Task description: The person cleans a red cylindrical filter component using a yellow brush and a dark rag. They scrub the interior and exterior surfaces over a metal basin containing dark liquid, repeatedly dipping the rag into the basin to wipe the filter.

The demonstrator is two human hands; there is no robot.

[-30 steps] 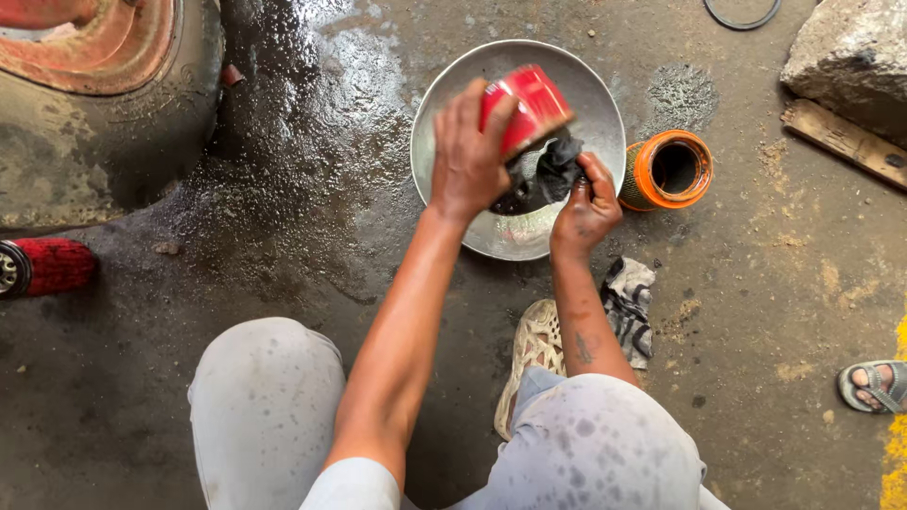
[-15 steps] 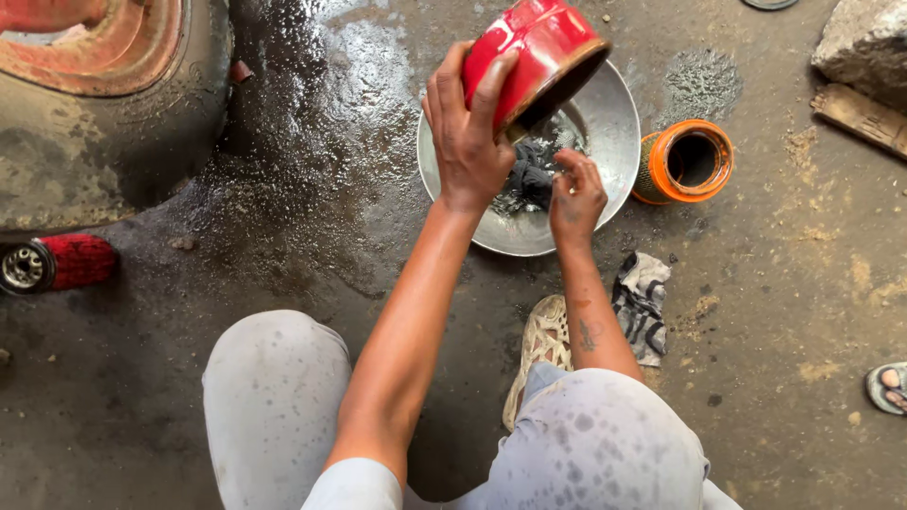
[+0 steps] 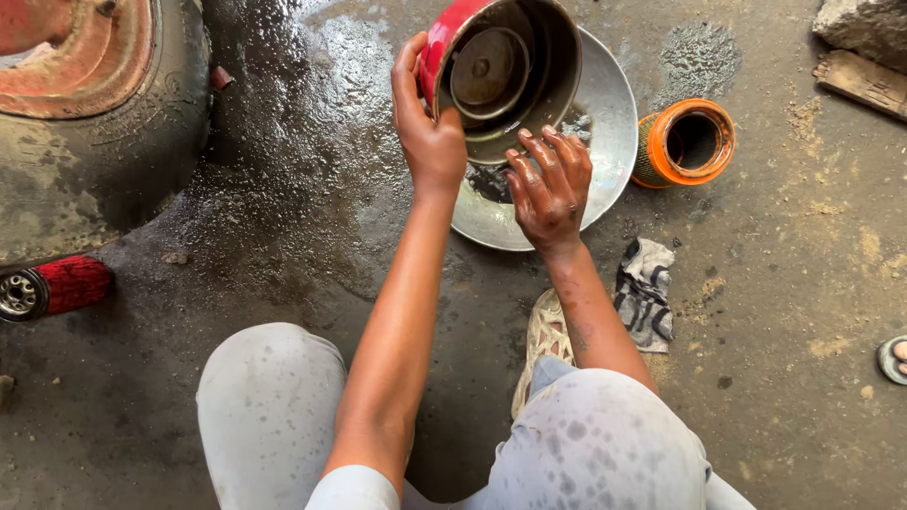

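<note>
The left hand (image 3: pixel 430 132) grips a red metal bowl (image 3: pixel 501 71) by its rim, fingers curled over the outer wall and thumb inside, and holds it tilted above a wide steel basin (image 3: pixel 605 151) that sits on the wet concrete floor (image 3: pixel 283 246). The open mouth of the bowl faces the camera, showing a dull grey inside with a round raised disc at the bottom. The right hand (image 3: pixel 551 184) is dark with grease; its fingers are spread wide and hold nothing, their tips touching the lower rim of the bowl. Judging by this, the washing looks part done: the inside of the bowl seems mostly free of sludge, while dark liquid and a dark lump, perhaps a cloth, lie in the basin under the bowl, half hidden by both hands. What is left, as far as can be judged, is a wipe of the rim and the red outside, of which little shows. Just right of the basin an orange cylinder (image 3: pixel 685 144) with a hollow middle lies on its side. A dirty rag (image 3: pixel 645 295) lies near the right knee, beside a worn shoe (image 3: pixel 546 345). At the left stand a large tyre (image 3: pixel 104 161) and, below it, a red ribbed part (image 3: pixel 57 286) with a metal end. Nothing blocks the hands; the floor about the basin is slick.
</note>
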